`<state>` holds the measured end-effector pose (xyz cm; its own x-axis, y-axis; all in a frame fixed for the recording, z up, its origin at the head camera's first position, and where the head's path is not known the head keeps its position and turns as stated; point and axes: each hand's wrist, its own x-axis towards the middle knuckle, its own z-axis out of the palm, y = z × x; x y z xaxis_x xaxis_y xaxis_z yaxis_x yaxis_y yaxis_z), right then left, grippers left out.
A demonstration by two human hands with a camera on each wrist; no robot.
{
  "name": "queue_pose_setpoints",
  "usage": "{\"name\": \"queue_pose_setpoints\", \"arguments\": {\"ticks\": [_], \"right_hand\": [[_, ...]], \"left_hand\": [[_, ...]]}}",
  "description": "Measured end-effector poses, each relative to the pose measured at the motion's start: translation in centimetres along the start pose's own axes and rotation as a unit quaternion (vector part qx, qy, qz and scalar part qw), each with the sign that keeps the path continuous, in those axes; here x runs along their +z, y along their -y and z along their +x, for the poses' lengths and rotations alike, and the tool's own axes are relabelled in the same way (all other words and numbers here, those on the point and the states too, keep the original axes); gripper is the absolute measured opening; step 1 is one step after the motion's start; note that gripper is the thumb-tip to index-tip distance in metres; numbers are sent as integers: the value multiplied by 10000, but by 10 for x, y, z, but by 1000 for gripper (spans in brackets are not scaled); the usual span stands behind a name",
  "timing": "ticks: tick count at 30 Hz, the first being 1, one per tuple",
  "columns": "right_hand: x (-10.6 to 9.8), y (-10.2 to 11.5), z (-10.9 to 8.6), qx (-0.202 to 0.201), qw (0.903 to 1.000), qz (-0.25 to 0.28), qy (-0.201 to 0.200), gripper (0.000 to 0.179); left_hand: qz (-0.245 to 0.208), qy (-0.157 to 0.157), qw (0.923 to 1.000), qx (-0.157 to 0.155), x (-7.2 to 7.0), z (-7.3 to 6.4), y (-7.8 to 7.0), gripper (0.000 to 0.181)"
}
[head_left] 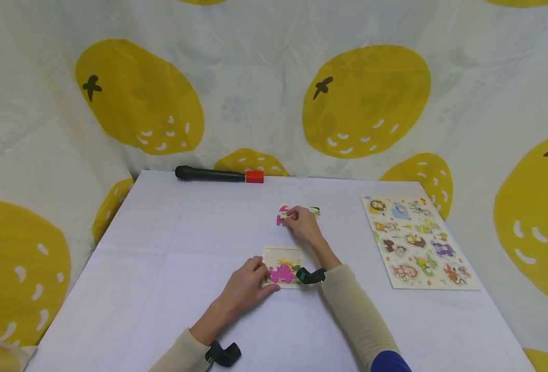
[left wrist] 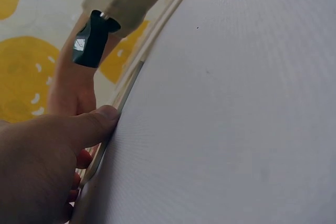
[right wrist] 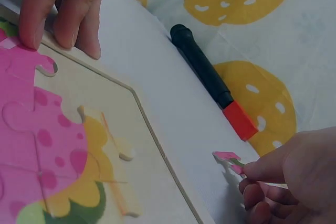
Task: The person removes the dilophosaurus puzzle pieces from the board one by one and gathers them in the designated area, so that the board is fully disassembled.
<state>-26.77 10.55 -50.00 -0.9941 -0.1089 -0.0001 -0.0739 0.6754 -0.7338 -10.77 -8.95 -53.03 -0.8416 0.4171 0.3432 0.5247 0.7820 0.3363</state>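
Observation:
A small wooden jigsaw puzzle board [head_left: 280, 251] lies on the table, its lower part filled with joined pink pieces [right wrist: 50, 135]. My left hand [head_left: 246, 284] holds the board at its left side, with the thumb [left wrist: 100, 124] along the near edge and fingertips [right wrist: 65, 32] on the rim. Beyond the board, my right hand [head_left: 305, 226] pinches a pink and green puzzle piece [right wrist: 228, 156] between thumb and finger, just above the table. Loose pieces lie about that hand, including a pink one [head_left: 280, 221] and a green and white one [head_left: 316, 211].
A larger board with animal pictures [head_left: 420, 243] lies at the right of the table. Near the back edge is a black microphone [head_left: 211, 174] with a red end [head_left: 254, 177]. Behind the table hangs a cloth [head_left: 250, 103] with yellow fruit shapes.

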Motion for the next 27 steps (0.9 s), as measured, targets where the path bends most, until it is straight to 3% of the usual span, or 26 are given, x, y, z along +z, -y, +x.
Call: {"name": "queue_pose_setpoints", "arguments": {"ticks": [16, 23, 27], "right_hand": [[4, -2, 0, -166, 9987, -388, -293, 14], [7, -1, -3, 46, 9994, -316, -154, 25], [8, -1, -3, 38, 9993, -356, -131, 22]], "left_hand": [[-65, 147, 9998, -153, -1, 0, -1, 40], [-33, 107, 9999, -99, -1, 0, -1, 39], [-14, 29, 10000, 3, -2, 0, 0, 38]]}}
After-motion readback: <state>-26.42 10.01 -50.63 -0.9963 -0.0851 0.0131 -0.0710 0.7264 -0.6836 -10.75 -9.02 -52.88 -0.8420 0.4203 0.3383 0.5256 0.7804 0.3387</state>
